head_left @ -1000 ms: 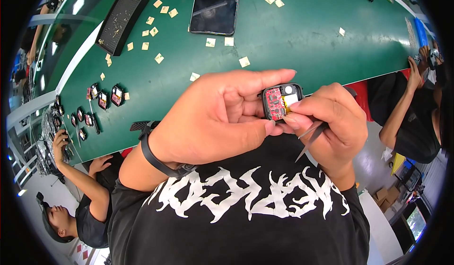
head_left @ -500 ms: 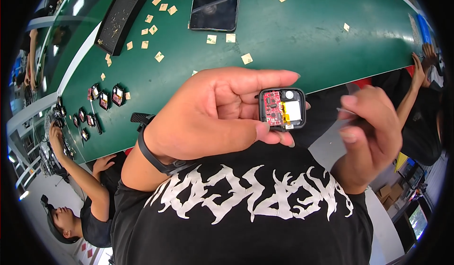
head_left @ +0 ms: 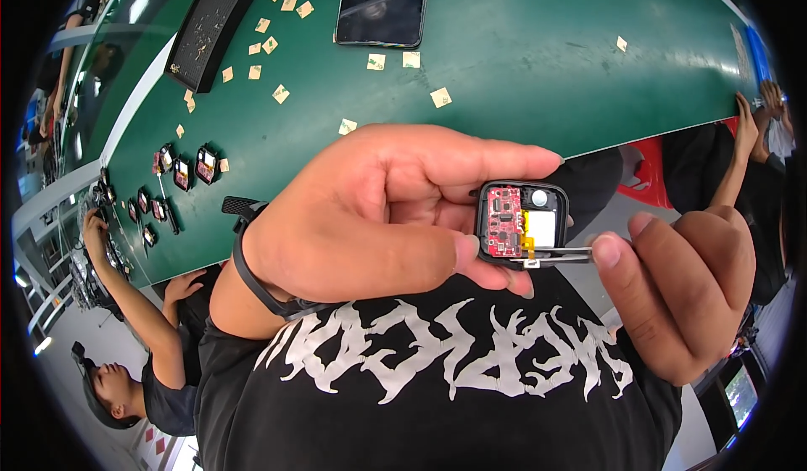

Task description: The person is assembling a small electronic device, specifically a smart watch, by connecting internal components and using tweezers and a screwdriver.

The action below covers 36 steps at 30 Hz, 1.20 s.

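Observation:
My left hand is closed around the edges of a small square black device housing, its open side up. Inside lie a red circuit board, a white block, a round silvery part and a yellow flex strip. In the pinched fingers of my right hand is a pair of thin metal tweezers. Their tips reach the small white-ended tab at the housing's near edge; whether they grip it I cannot tell.
Several cream square stickers are scattered over the green table. A dark tablet and a black tray lie at the back. More opened devices sit at left. A person works at the left, another person's hand at the right.
My right hand has come down and brought the tweezers to the housing's near edge. My left hand has shifted the housing slightly right and nearer.

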{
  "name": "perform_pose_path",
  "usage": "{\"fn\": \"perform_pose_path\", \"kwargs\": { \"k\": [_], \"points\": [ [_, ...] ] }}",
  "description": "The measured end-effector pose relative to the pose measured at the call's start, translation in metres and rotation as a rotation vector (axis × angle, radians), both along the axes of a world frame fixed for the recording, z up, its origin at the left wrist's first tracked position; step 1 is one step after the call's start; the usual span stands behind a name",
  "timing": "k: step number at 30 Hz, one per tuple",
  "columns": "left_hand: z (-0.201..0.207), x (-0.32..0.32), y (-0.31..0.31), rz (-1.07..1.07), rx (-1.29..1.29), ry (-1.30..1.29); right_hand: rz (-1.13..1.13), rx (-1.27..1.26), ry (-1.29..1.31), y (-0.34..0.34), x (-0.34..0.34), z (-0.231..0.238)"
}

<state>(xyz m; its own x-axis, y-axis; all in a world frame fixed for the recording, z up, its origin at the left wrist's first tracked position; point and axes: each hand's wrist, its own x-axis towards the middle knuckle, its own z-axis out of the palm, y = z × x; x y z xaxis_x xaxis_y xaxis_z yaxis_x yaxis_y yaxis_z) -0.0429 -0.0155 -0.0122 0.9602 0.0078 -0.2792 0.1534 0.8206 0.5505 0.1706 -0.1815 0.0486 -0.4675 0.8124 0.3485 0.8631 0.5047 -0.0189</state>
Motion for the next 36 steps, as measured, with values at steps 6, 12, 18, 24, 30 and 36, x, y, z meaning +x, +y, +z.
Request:
{"fn": "perform_pose_path", "kwargs": {
  "k": [6, 12, 18, 24, 30, 36],
  "points": [
    [-0.005, -0.002, 0.000, -0.015, 0.019, -0.051, 0.004, 0.045, 0.080, 0.002, -0.005, -0.012],
    [-0.006, -0.002, 0.000, -0.016, 0.005, -0.041, 0.001, 0.010, 0.016, 0.001, -0.006, -0.009],
    [-0.007, -0.001, -0.001, -0.005, -0.054, -0.053, 0.007, 0.001, -0.013, 0.000, -0.004, -0.006],
    [-0.009, -0.002, -0.001, -0.004, -0.063, -0.076, 0.018, 0.054, -0.006, 0.000, -0.006, -0.014],
    [-0.006, -0.002, -0.001, 0.008, -0.044, -0.071, 0.021, 0.050, -0.010, 0.002, -0.006, -0.013],
    [-0.004, -0.003, -0.003, 0.026, -0.005, -0.018, 0.003, 0.011, -0.013, 0.002, -0.009, -0.011]
  ]
}}
